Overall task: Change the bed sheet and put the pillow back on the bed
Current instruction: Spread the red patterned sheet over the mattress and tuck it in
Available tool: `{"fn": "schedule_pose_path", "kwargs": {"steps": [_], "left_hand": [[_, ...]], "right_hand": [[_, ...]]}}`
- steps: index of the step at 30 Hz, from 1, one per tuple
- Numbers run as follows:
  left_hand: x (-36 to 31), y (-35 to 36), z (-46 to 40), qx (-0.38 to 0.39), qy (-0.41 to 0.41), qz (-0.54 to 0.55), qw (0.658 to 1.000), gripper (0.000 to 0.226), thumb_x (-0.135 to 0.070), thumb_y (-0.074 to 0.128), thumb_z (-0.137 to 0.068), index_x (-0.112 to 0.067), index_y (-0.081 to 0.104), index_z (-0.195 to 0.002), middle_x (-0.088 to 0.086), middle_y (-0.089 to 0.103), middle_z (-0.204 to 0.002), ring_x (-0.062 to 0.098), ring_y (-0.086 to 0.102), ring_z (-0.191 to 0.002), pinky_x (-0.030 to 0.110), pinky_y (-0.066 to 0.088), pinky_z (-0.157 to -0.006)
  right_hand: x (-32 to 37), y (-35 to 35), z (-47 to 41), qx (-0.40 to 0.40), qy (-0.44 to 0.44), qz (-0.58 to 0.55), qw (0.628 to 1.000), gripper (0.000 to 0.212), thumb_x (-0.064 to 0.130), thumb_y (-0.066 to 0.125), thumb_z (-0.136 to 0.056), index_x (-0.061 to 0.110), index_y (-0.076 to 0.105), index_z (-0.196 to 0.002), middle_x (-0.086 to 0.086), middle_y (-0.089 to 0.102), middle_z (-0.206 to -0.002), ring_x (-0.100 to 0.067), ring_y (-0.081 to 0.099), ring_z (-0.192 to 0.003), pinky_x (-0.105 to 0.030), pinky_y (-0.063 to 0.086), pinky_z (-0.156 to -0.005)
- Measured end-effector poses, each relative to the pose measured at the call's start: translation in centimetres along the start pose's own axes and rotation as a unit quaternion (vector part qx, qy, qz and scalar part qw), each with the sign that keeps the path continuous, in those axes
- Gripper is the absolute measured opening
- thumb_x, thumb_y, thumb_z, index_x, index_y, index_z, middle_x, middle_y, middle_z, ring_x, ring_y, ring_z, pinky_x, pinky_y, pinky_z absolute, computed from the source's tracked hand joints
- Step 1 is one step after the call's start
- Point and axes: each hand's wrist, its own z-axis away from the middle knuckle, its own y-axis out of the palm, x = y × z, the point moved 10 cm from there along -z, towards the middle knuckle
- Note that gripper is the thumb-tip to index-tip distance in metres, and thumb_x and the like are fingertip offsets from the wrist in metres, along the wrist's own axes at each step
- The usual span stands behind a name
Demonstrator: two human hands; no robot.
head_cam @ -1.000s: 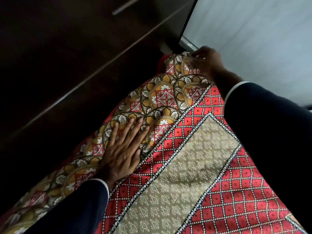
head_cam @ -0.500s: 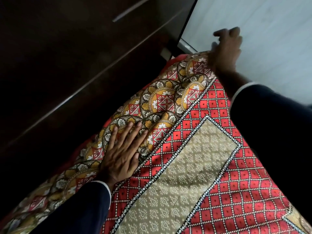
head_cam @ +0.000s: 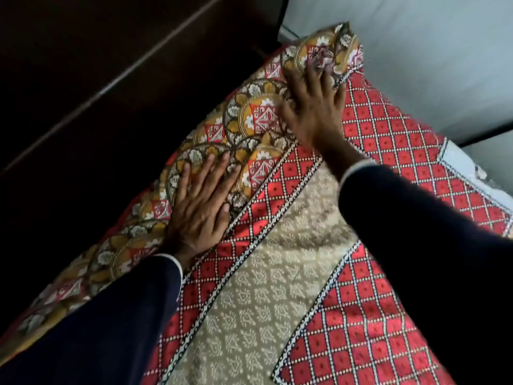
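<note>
A patterned bed sheet covers the bed, with red diamond panels, a beige middle band and a yellow-and-red medallion border along the left edge. My left hand lies flat on that border, fingers straight and spread. My right hand presses flat on the sheet near the far corner, fingers spread. The sheet's far corner is bunched and folded up just beyond my right fingertips. No pillow is in view.
A dark wooden wardrobe or panel runs close along the bed's left side. A pale wall stands behind the far end. A bit of white fabric shows at the right edge of the sheet.
My right hand came back from beyond the far corner and now presses flat on the sheet. The corner fabric is bunched up. My left hand stays flat on the border.
</note>
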Motion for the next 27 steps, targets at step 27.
{"fn": "schedule_pose_path", "kwargs": {"steps": [27], "left_hand": [[-2.7,-8.0,37.5,0.192,0.087,-0.087,0.974,0.066,-0.047,0.029,-0.105,-0.022,0.007,-0.161,0.001,0.001,-0.169,0.025,-0.001,-0.156,0.059,0.012,-0.121]], "right_hand": [[30.6,6.0,66.8,0.17,-0.246,-0.021,0.954,0.08,0.064,0.036,-0.099,0.017,0.015,-0.16,-0.01,0.01,-0.167,-0.035,0.004,-0.154,-0.066,0.013,-0.118]]}}
